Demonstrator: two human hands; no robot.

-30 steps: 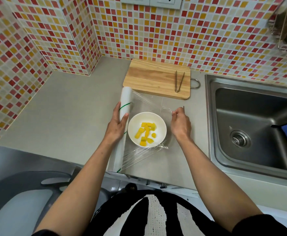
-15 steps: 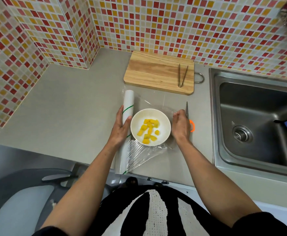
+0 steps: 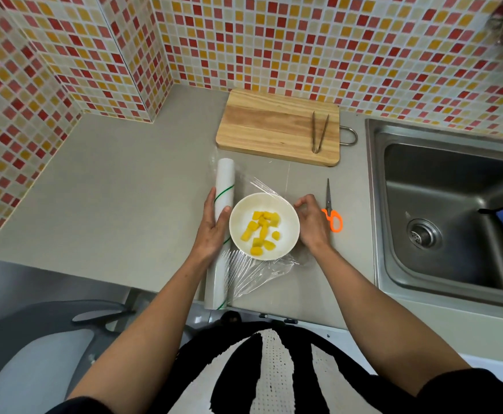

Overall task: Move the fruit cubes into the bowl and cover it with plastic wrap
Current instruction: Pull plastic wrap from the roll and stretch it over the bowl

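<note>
- The white bowl (image 3: 264, 226) stood on the grey counter (image 3: 124, 204), yellow fruit cubes (image 3: 262, 231) inside, plastic wrap (image 3: 256, 270) stretched over it.
- Just left of the bowl lay the wrap roll (image 3: 222, 222), long axis running from the counter's near edge toward the wall; only a green line showed, no readable writing.
- The left hand (image 3: 214, 231) gripped the roll.
- The right hand (image 3: 311, 224), fingers curled, pinched film at the bowl's right rim.
- Right of the bowl lay scissors (image 3: 330, 210), tips toward the wall.

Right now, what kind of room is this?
Most likely a home kitchen. A steel sink is set into the grey counter, small coloured tiles cover the walls, and a wooden cutting board lies near a bowl of fruit cubes.
</note>
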